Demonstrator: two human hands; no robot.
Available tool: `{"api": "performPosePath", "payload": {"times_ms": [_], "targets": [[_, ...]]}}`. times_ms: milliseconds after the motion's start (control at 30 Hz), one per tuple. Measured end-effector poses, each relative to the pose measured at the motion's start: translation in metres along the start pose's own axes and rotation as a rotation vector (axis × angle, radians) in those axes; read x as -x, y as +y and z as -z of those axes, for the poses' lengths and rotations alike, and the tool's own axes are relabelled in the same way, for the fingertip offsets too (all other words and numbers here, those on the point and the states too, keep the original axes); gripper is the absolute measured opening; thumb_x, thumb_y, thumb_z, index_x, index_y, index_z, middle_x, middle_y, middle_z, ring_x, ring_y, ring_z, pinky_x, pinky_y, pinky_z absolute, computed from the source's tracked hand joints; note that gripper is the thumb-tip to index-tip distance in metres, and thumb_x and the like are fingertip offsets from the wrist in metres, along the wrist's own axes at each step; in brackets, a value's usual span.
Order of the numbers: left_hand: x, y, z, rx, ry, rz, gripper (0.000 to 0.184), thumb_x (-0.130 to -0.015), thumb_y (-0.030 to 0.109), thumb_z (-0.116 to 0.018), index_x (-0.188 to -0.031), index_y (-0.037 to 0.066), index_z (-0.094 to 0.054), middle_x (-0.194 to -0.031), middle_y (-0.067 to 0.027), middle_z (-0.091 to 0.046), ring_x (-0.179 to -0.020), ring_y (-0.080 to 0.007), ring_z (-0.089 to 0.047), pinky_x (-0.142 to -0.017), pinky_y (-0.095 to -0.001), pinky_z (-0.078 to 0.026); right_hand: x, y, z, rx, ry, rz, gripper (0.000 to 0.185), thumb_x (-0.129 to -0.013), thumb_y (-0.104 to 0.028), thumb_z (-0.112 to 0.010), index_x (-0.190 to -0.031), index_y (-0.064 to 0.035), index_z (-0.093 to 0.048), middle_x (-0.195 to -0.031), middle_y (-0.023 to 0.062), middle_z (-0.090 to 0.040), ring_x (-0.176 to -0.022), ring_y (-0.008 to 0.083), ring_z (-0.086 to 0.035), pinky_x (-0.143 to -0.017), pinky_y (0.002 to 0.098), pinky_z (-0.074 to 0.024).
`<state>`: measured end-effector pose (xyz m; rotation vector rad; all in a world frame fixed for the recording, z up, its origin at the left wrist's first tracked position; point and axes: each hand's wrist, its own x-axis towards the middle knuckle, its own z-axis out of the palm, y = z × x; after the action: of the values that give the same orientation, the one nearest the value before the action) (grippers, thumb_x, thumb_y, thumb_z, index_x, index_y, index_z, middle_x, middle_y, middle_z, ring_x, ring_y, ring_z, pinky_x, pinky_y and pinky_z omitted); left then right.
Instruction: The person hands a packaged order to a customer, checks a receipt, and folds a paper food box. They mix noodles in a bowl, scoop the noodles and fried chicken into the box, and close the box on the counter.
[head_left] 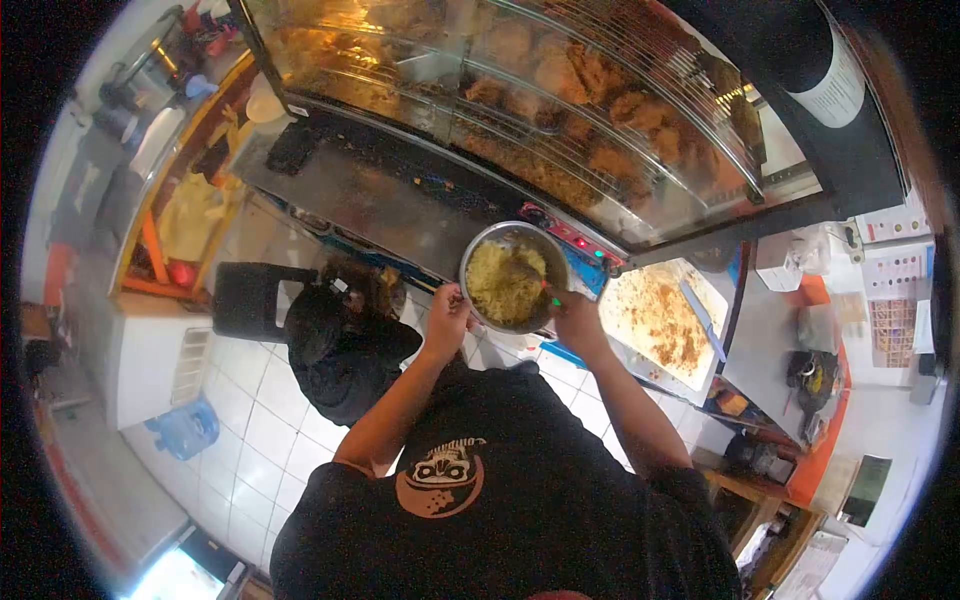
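Two-handed hold on a bowl, seen from above by the head camera. The bowl (pixel 554 262), of metal, is at the centre, just before the lower edge of a glass cabinet (pixel 625 150). It contains yellowish food (pixel 493 280), which covers most of its base. The left hand (pixel 448 314) pinches the near left part of the rim, thumb and fingers closed together on it. The right hand (pixel 576 318), at the opposite side, is curled around the handle of a utensil (pixel 526 271); the lower end of this lies in the food, so its full shape cannot be told. To the right is a pale board (pixel 637 290) strewn with brown crumbs (pixel 676 350); a knife (pixel 703 319) lies along its right side. Behind the glass are browned food pieces (pixel 570 75) on wire racks. Lower left: a blue water jug (pixel 190 430) on the tiled floor (pixel 240 402).
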<state>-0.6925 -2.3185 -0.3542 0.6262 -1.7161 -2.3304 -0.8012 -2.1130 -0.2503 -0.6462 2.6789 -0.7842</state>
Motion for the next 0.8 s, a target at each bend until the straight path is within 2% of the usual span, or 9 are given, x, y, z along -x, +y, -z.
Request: {"api": "performPosePath", "payload": {"times_ms": [133,233,267,300,333,433,567,667,800], "targets": [[-0.004,-0.018,0.003,-0.036,0.0,-0.051,0.017,-0.09,0.006,-0.049,-0.106,0.003,-0.046,-0.09,-0.0096,-0.052,-0.072,-0.0173,-0.057,-0.063,-0.0308,-0.048,-0.013,0.02,0.029,-0.136,0.137,-0.069,0.03,-0.083,-0.012,-0.056,-0.111,-0.0041,-0.063,-0.106,0.0246,-0.062,-0.092,0.0354,-0.064,-0.08,0.0406,-0.0498],[-0.009,-0.064,0.007,-0.026,-0.046,-0.266,0.029,-0.083,0.006,-0.059,-0.111,0.008,-0.051,-0.098,-0.0046,-0.054,-0.083,-0.0163,-0.056,-0.074,-0.0327,-0.049,-0.051,0.063,-0.009,-0.059,0.006,0.358,0.021,-0.085,-0.018,-0.054,-0.1,-0.0036,-0.061,-0.065,0.0079,-0.052,-0.064,0.0206,-0.055,-0.054,0.0356,-0.0431],[-0.019,-0.083,0.007,-0.212,0.015,-0.242,0.025,-0.084,0.007,-0.058,-0.108,0.007,-0.049,-0.097,-0.0042,-0.053,-0.081,-0.016,-0.056,-0.07,-0.0327,-0.05,-0.049,0.034,-0.005,-0.375,-0.286,-0.225,0.016,-0.086,-0.021,-0.056,-0.093,-0.0076,-0.061,-0.06,-0.0015,-0.047,-0.051,0.0095,-0.043,-0.044,0.0274,-0.0343],[-0.002,-0.032,0.0,-0.436,0.108,-0.207,0.022,-0.085,0.005,-0.056,-0.105,0.006,-0.047,-0.094,-0.0052,-0.052,-0.083,-0.0147,-0.056,-0.069,-0.0314,-0.049,-0.046,0.019,0.0,-0.59,-0.381,-0.258,0.013,-0.086,-0.023,-0.059,-0.092,-0.0118,-0.062,-0.058,-0.0074,-0.046,-0.045,0.0042,-0.037,-0.04,0.0227,-0.0284],[0.014,0.007,-0.001,0.031,-0.005,0.054,0.017,-0.086,0.003,-0.053,-0.102,0.006,-0.047,-0.09,-0.0061,-0.053,-0.08,-0.0143,-0.058,-0.065,-0.0307,-0.05,-0.048,0.012,0.008,-0.481,-0.462,-0.322,0.015,-0.085,-0.024,-0.06,-0.092,-0.0111,-0.062,-0.058,-0.0073,-0.045,-0.046,0.0048,-0.038,-0.04,0.0235,-0.0287],[-0.008,-0.05,-0.002,-0.059,-0.011,-0.022,0.027,-0.091,0.009,-0.054,-0.114,0.006,-0.04,-0.081,-0.0065,-0.055,-0.069,-0.0151,-0.06,-0.058,-0.0308,-0.052,-0.05,0.058,0.016,-0.193,-0.388,0.234,0.014,-0.081,-0.017,-0.061,-0.09,-0.0053,-0.064,-0.058,-0.0014,-0.05,-0.05,0.0108,-0.046,-0.046,0.0287,-0.0359],[0.004,-0.017,-0.009,0.109,0.114,0.071,0.016,-0.09,0.01,-0.056,-0.104,0.006,-0.049,-0.086,-0.0083,-0.056,-0.064,-0.0138,-0.06,-0.054,-0.0304,-0.052,-0.002,-0.001,0.055,0.165,-0.386,0.306,0.031,-0.077,-0.009,-0.06,-0.106,0.0005,-0.065,-0.085,0.0179,-0.066,-0.073,0.0237,-0.064,-0.064,0.0363,-0.0481],[0.001,-0.029,-0.011,-0.114,0.112,-0.034,0.012,-0.09,0.011,-0.057,-0.097,0.005,-0.05,-0.086,-0.009,-0.056,-0.063,-0.0155,-0.06,-0.054,-0.0303,-0.051,-0.005,0.021,0.005,0.325,-0.157,0.619,0.02,-0.078,-0.016,-0.061,-0.088,0.0011,-0.064,-0.082,0.02,-0.064,-0.074,0.0368,-0.061,-0.066,0.0433,-0.0484],[0.013,0.013,-0.005,-0.146,0.084,0.058,0.015,-0.088,0.013,-0.059,-0.093,0.003,-0.05,-0.081,-0.0095,-0.057,-0.074,-0.0219,-0.061,-0.063,-0.034,-0.05,-0.027,0.027,-0.005,0.171,-0.139,0.205,0.024,-0.082,-0.021,-0.058,-0.091,0.0005,-0.063,-0.091,0.0224,-0.063,-0.087,0.04,-0.059,-0.077,0.0454,-0.047]]}}
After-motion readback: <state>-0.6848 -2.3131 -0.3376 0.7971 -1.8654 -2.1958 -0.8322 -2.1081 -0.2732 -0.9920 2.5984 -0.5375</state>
